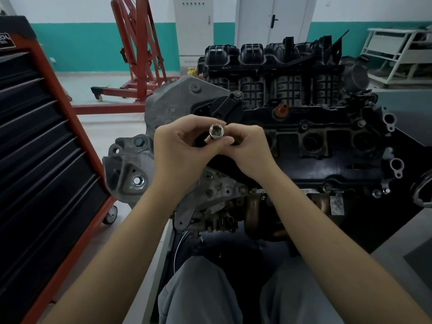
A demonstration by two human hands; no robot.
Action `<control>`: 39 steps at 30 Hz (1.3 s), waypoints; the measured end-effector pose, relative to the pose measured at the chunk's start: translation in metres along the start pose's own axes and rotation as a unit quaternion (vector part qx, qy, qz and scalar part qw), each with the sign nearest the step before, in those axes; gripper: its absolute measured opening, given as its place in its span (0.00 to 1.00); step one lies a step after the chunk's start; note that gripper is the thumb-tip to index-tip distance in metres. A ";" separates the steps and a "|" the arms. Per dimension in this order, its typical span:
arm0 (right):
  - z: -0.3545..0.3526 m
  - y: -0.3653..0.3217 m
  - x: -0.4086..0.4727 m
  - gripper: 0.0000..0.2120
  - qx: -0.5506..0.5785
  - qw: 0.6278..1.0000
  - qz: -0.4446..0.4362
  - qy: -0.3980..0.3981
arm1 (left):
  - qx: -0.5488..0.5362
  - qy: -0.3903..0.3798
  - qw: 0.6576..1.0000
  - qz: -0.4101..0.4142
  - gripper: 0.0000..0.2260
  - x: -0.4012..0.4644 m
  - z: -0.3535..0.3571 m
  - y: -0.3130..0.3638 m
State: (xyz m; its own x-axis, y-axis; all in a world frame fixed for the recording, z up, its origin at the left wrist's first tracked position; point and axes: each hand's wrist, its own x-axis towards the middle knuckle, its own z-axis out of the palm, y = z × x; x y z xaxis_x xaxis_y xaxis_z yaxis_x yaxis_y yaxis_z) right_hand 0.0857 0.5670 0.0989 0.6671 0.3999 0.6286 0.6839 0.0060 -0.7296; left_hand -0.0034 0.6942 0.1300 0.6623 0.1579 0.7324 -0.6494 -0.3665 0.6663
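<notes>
Nearest us, our grey trousers (198,288) show below the forearms. Our left hand (177,146) and right hand (250,148) meet in the air over the near left end of the engine (327,174). The fingers (198,121) of both are curled in tight, pinching a short chrome socket (217,132) whose open hex end faces us.

The hold is by fingertips only, so we judge a slip the main risk. The socket could drop into the gaps between the castings below, or roll toward the open round wells (312,141) in the black cover to the right, where it would be hard to fetch. Those wells are dark, and we cannot tell what is in them.

At the left, the red tool chest (35,160) has every drawer closed, its contents hidden. Farther off stands a red engine hoist (138,54). A white rack (395,54) at the far right holds dim shapes we cannot make out.
</notes>
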 end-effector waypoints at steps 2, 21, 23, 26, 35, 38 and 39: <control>0.000 -0.002 0.000 0.09 -0.004 1.000 -0.011 -0.010 | 0.007 0.018 1.000 0.005 0.11 -0.001 0.001 0.000; 0.000 -0.001 0.000 0.07 -0.011 1.000 0.004 0.001 | -0.034 -0.026 0.999 -0.021 0.13 0.001 -0.004 0.001; 0.000 -0.001 -0.001 0.07 -0.014 1.000 -0.002 0.007 | 0.000 0.002 1.000 -0.006 0.12 -0.001 -0.001 0.003; -0.001 -0.003 -0.001 0.11 -0.012 1.000 -0.010 -0.017 | -0.010 0.021 1.000 -0.010 0.12 0.000 0.001 0.004; -0.001 -0.006 -0.001 0.07 0.001 1.000 0.004 0.005 | 0.030 -0.006 0.999 0.008 0.12 0.001 -0.001 0.006; -0.002 -0.008 -0.002 0.08 -0.005 1.000 -0.001 -0.026 | 0.018 -0.010 1.000 0.007 0.12 0.001 -0.002 0.007; -0.002 -0.008 -0.003 0.09 -0.007 0.999 -0.004 -0.038 | -0.008 -0.020 1.000 -0.003 0.13 0.001 -0.002 0.007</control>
State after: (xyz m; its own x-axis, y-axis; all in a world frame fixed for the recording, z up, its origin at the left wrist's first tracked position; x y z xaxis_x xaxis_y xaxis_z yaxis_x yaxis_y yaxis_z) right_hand 0.0793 0.5640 0.1031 0.6379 0.4689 0.6108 0.6932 -0.0043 -0.7207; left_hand -0.0074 0.6940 0.1357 0.6808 0.1242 0.7219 -0.6506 -0.3504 0.6738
